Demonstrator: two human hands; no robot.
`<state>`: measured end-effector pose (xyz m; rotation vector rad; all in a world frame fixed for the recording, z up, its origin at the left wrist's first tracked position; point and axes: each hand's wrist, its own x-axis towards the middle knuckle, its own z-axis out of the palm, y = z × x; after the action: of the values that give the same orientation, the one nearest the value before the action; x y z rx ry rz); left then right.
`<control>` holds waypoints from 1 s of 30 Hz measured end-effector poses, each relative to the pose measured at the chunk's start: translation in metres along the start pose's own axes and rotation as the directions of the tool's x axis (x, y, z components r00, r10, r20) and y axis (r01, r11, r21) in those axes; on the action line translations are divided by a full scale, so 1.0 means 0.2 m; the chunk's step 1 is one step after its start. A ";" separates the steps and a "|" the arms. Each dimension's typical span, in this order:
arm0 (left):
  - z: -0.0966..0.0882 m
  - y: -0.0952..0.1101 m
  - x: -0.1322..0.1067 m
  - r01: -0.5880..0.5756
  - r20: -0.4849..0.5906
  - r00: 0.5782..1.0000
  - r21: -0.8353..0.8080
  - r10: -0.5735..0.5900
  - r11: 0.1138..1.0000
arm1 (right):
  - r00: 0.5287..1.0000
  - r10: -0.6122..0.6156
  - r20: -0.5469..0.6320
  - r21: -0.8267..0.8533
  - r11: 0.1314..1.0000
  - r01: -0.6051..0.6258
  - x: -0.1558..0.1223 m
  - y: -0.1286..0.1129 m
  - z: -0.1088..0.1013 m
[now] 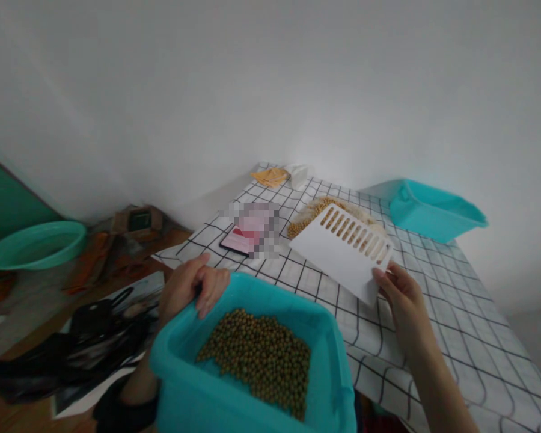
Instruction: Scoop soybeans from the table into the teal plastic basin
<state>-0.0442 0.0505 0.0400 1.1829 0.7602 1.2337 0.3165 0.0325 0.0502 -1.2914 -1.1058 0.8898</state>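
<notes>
My left hand [202, 282] is closed over the far left rim of a turquoise plastic basin [279, 292], its fingers hooked inside. Small round greenish-brown beans [261, 355] cover much of the basin's bottom. Between thumb and fingers, my right hand [399, 294] pinches the right edge of a white slotted card [329, 255]. The card is tilted above the table, with a row of long slots along its far side. Behind it, partly hidden, a heap of pale yellow beans [304, 222] lies on what looks like a clear plastic bag.
A checked cloth [433, 282] covers the table. On it are a phone [241, 237], a yellow cloth [270, 176] and a second turquoise basin [433, 210] at the back right. On the floor at left stand a green round basin [36, 245], a cardboard box [137, 221] and dark bags [90, 337].
</notes>
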 end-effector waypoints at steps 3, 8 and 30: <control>0.00 0.01 0.01 0.002 0.103 0.995 -0.026 0.001 1.000 | 0.988 -0.080 -0.133 -0.059 0.996 0.072 0.03 0.00 -0.08; 0.14 -0.03 -0.01 0.033 0.092 0.995 -0.077 -0.026 0.996 | 0.972 -0.162 -0.170 -0.128 0.982 0.141 0.07 0.00 -0.20; 0.30 -0.15 -0.07 -0.019 0.023 0.999 -0.187 0.024 0.982 | 0.976 -0.217 -0.018 -0.480 0.858 0.182 0.08 0.02 -0.11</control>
<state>0.0165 0.0251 0.0254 1.0530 0.6004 1.2764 0.3416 0.0431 0.0497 -1.5569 -1.4291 0.4175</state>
